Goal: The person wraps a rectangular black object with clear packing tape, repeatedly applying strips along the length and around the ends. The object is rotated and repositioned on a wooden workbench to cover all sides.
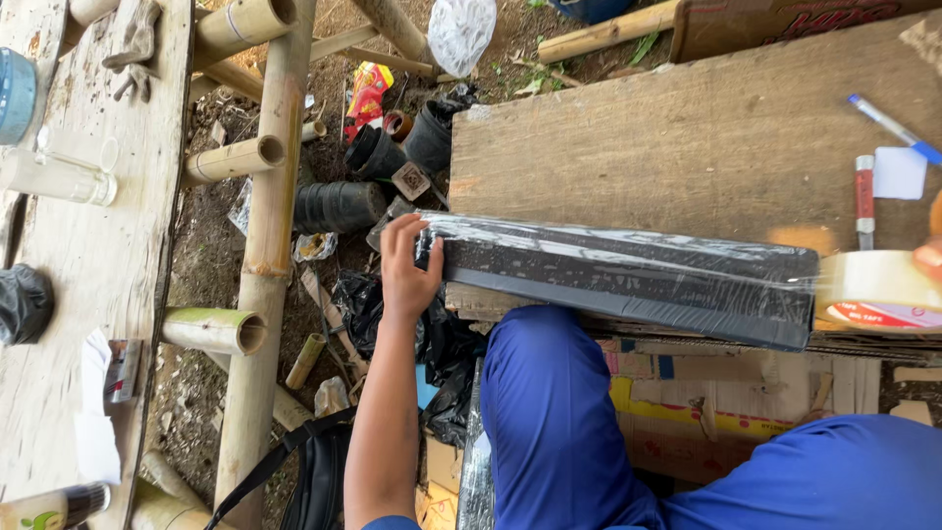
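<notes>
Package: a long black flat box (628, 280), wrapped in clear film, lying across the near edge of the plank surface (687, 137) and above the person's blue-trousered knees (559, 412).
Handling: judged stiff and fairly light, since it spans the edge without sagging; the film looks glossy and probably slippery, so a flat pinch on the faces could slide. The corners and end faces look like the surest places to grip.
Left hand (407, 270): clasps the package's left end, palm against the end face, fingers (424, 236) curled over the top corner and closed on it.
Right hand (927, 257): only a fingertip shows at the frame's right edge, resting on a roll of clear tape (873, 290); whether it grips the roll or merely touches it cannot be told.
Tape: the roll sits touching the package's right end, and film or tape appears stretched from it onto the box.
Package to fingers: the box runs between the two hands, left end inside the left fingers, right end just beside the right fingertip.
Nearby: a red-handled cutter (863, 201), a blue pen (893, 128) and a white paper square (899, 174) lie on the surface behind the right end; black pots (392, 157) and bamboo poles (265, 196) lie on the ground to the left.
</notes>
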